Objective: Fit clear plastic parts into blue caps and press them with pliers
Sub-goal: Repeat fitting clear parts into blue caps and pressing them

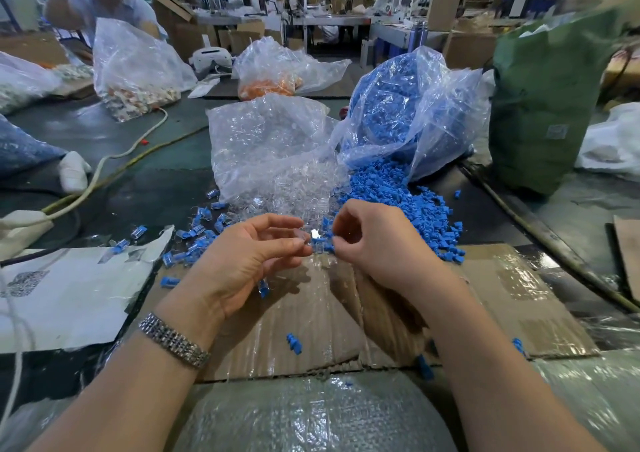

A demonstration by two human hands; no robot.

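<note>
A busy workshop floor, with flattened taped cardboard [346, 313] as the work surface. Above it the left hand [242, 261] pinches a small clear plastic part [306, 238] between thumb and fingertips, a blue piece tucked in its palm; the right hand [374, 240] curls round a blue cap [320, 242]. Just beyond, loose blue caps [398, 202] spill from a crinkled bag [415, 112] beside a bag of clear parts [273, 153].

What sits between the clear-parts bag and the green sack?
In the head view, the bag of blue caps stands between the clear-parts bag and the green sack, caps spilling from its mouth.
</note>
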